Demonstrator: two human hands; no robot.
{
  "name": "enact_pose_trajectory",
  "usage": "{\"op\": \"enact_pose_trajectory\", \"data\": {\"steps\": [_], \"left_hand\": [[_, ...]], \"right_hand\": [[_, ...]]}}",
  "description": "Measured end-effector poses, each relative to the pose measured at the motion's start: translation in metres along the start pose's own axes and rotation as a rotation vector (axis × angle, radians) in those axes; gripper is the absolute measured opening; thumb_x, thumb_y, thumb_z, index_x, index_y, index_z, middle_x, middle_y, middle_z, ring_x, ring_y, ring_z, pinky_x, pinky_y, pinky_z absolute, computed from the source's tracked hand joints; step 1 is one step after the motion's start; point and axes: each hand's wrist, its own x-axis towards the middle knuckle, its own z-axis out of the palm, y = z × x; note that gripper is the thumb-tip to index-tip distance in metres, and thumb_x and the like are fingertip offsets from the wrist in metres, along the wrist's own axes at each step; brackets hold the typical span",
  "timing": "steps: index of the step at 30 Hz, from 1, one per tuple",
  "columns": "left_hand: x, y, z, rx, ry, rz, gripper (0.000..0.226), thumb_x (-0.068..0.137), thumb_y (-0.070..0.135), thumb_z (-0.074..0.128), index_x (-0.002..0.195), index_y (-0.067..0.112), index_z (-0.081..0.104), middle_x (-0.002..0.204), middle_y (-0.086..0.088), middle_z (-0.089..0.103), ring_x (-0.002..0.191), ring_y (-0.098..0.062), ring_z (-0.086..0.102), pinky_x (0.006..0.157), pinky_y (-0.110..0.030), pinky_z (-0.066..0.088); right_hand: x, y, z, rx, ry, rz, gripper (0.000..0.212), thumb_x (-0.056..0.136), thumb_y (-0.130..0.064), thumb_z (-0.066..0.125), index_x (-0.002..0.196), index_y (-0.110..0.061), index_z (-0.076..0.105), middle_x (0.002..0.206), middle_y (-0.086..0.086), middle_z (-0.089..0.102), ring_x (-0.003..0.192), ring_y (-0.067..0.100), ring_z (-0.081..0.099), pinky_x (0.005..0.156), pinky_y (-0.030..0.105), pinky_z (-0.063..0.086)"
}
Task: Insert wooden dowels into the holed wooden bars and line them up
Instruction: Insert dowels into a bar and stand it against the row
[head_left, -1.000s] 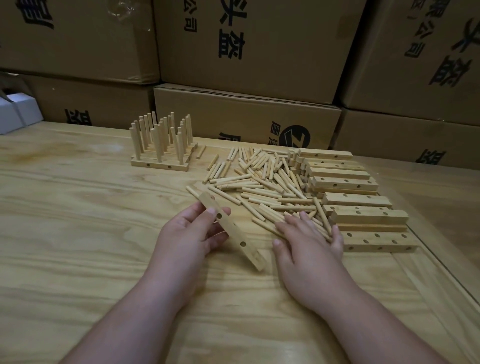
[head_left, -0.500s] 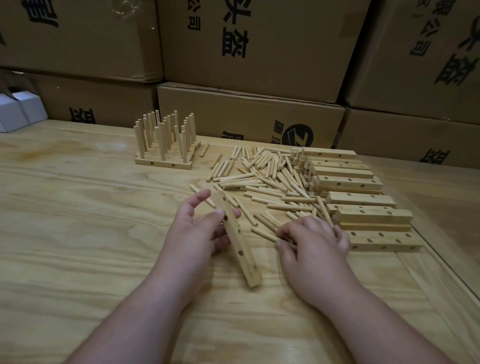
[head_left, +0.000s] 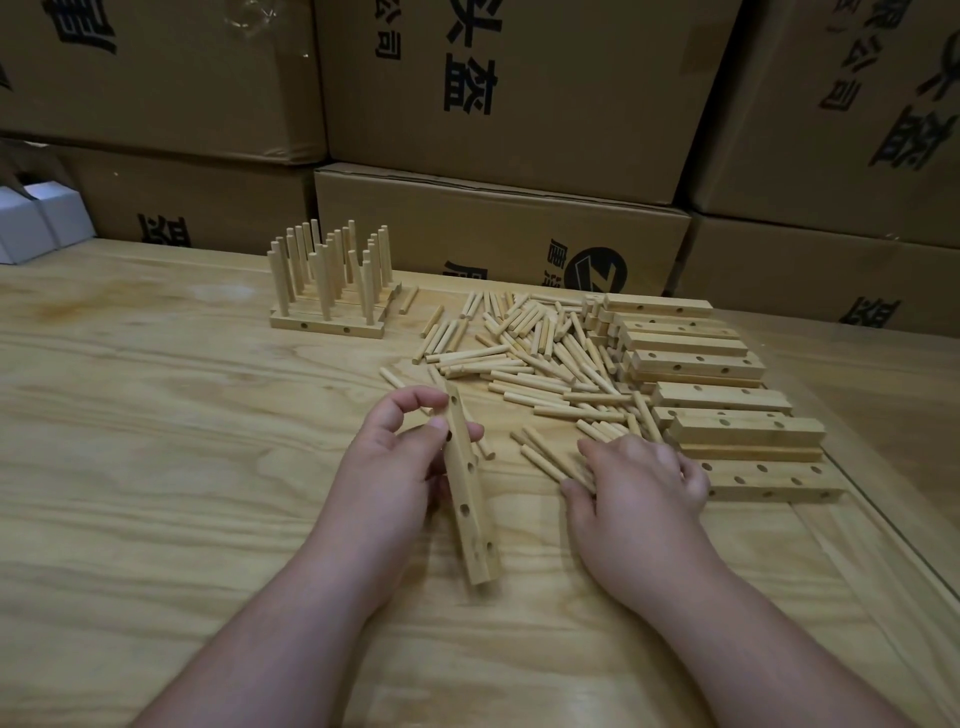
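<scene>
My left hand (head_left: 395, 462) grips a holed wooden bar (head_left: 470, 499) near its far end; the bar points toward me, its near end close to the table. My right hand (head_left: 641, 480) rests palm down on the near edge of a pile of loose dowels (head_left: 535, 364), fingers curled over a few of them. Whether it holds one is hidden. At the back left stand finished bars with upright dowels (head_left: 332, 291), lined up side by side. A stack of bare holed bars (head_left: 711, 395) lies on the right.
The wooden table (head_left: 156, 467) has a raised edge strip on the right (head_left: 883, 519). Large cardboard boxes (head_left: 498, 234) form a wall behind the table. White boxes (head_left: 36, 223) sit at the far left.
My left hand has turned the bar from a diagonal to nearly pointing at me and tilted it up on its edge. My right hand has curled its fingers over dowels at the pile's edge.
</scene>
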Motion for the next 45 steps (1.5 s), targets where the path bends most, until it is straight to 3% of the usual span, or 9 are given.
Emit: {"op": "enact_pose_trajectory", "data": {"steps": [14, 20, 24, 31, 34, 37, 39, 42, 45], "left_hand": [[0.002, -0.001, -0.001, -0.005, 0.005, -0.017, 0.042, 0.104, 0.017, 0.050, 0.080, 0.047, 0.068, 0.097, -0.008, 0.079, 0.075, -0.016, 0.073, 0.066, -0.034, 0.052], [0.001, -0.001, 0.000, 0.016, 0.001, -0.028, 0.038, 0.103, 0.020, 0.052, 0.082, 0.046, 0.068, 0.096, -0.007, 0.079, 0.077, -0.015, 0.072, 0.064, -0.030, 0.055], [0.001, -0.001, 0.000, 0.026, 0.005, -0.033, 0.034, 0.103, 0.020, 0.053, 0.085, 0.045, 0.068, 0.096, -0.006, 0.079, 0.078, -0.018, 0.070, 0.065, -0.032, 0.055], [0.001, -0.001, -0.001, 0.033, 0.012, -0.033, 0.034, 0.102, 0.021, 0.053, 0.085, 0.046, 0.068, 0.096, -0.005, 0.079, 0.080, -0.019, 0.070, 0.064, -0.031, 0.054], [0.000, 0.000, -0.001, 0.034, 0.004, -0.031, 0.034, 0.103, 0.020, 0.053, 0.086, 0.045, 0.068, 0.095, -0.006, 0.079, 0.076, -0.015, 0.071, 0.057, -0.025, 0.054], [-0.001, 0.001, -0.001, 0.041, 0.002, -0.021, 0.030, 0.103, 0.019, 0.052, 0.095, 0.043, 0.069, 0.094, -0.007, 0.079, 0.066, -0.010, 0.068, 0.052, -0.021, 0.052], [-0.002, 0.001, -0.001, 0.050, 0.006, -0.009, 0.031, 0.103, 0.018, 0.052, 0.104, 0.045, 0.068, 0.092, -0.007, 0.079, 0.061, -0.008, 0.066, 0.050, -0.019, 0.050], [-0.002, 0.001, -0.001, 0.088, 0.005, -0.010, 0.032, 0.103, 0.018, 0.051, 0.117, 0.043, 0.066, 0.090, -0.005, 0.079, 0.063, -0.006, 0.068, 0.054, -0.016, 0.050], [-0.002, 0.001, 0.000, 0.146, -0.018, -0.026, 0.026, 0.102, 0.021, 0.052, 0.119, 0.036, 0.066, 0.089, 0.000, 0.080, 0.067, -0.003, 0.069, 0.063, -0.020, 0.050]], "right_hand": [[-0.001, 0.000, -0.005, 0.088, 0.089, 0.087, 0.008, 0.095, -0.043, 0.048, 0.087, -0.041, 0.050, 0.094, -0.016, 0.050, 0.107, 0.012, 0.046, 0.100, 0.041, 0.019], [-0.001, 0.000, -0.005, 0.039, 0.007, 0.073, 0.025, 0.093, -0.053, 0.049, 0.110, -0.039, 0.062, 0.107, -0.015, 0.055, 0.114, 0.014, 0.044, 0.098, 0.042, 0.018], [0.000, -0.002, -0.006, 0.043, -0.003, 0.074, 0.023, 0.093, -0.056, 0.050, 0.104, -0.039, 0.060, 0.097, -0.016, 0.045, 0.111, 0.014, 0.043, 0.091, 0.039, 0.019], [-0.001, -0.003, -0.005, 0.112, 0.030, 0.093, 0.010, 0.094, -0.045, 0.055, 0.102, -0.040, 0.051, 0.094, -0.018, 0.049, 0.109, 0.013, 0.048, 0.085, 0.035, 0.017], [-0.001, -0.001, -0.005, 0.128, 0.089, 0.052, 0.010, 0.095, -0.037, 0.054, 0.102, -0.036, 0.062, 0.095, -0.016, 0.050, 0.107, 0.017, 0.049, 0.085, 0.035, 0.023], [-0.002, 0.000, -0.005, 0.281, 0.140, -0.023, 0.016, 0.096, -0.027, 0.058, 0.108, -0.026, 0.069, 0.102, -0.011, 0.056, 0.105, 0.018, 0.053, 0.090, 0.036, 0.042], [-0.002, 0.000, -0.005, 0.354, 0.153, -0.070, 0.018, 0.097, -0.022, 0.059, 0.111, -0.021, 0.069, 0.105, -0.009, 0.056, 0.103, 0.015, 0.057, 0.088, 0.032, 0.047], [-0.003, -0.003, -0.008, 0.462, 0.200, -0.152, 0.017, 0.097, -0.020, 0.059, 0.111, -0.020, 0.068, 0.104, -0.014, 0.053, 0.095, -0.003, 0.053, 0.081, 0.006, 0.038], [-0.007, -0.007, -0.012, 0.533, 0.217, -0.235, 0.015, 0.097, -0.018, 0.059, 0.109, -0.021, 0.067, 0.103, -0.015, 0.054, 0.101, -0.009, 0.050, 0.082, 0.000, 0.034]]}}
